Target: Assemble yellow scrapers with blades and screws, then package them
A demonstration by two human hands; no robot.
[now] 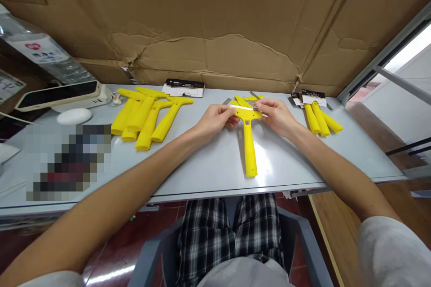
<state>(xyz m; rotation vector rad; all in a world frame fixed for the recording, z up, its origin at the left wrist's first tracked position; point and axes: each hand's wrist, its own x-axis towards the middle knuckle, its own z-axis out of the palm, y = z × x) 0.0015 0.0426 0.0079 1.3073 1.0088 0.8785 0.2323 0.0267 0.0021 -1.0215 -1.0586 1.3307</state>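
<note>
A yellow scraper point(249, 143) with a wide head and a long handle is between my hands, its handle pointing toward me. A pale, shiny strip lies along the top edge of its head. My left hand point(218, 116) pinches the left end of the head between thumb and fingers. At the right end, my right hand point(274, 114) has its fingers closed around the head's corner; a small dark piece shows at those fingertips, too small to name. Just behind the head lie more yellow plastic pieces point(253, 97) and thin metal strips, partly hidden.
Several yellow scraper handles point(138, 112) are piled on the left, beside a black-and-white packet point(184, 88). More yellow handles point(318, 119) with a card point(314, 97) lie on the right. A phone point(60, 95) on a stand and a white mouse point(74, 116) are farther left. Cardboard point(215, 18) walls the back.
</note>
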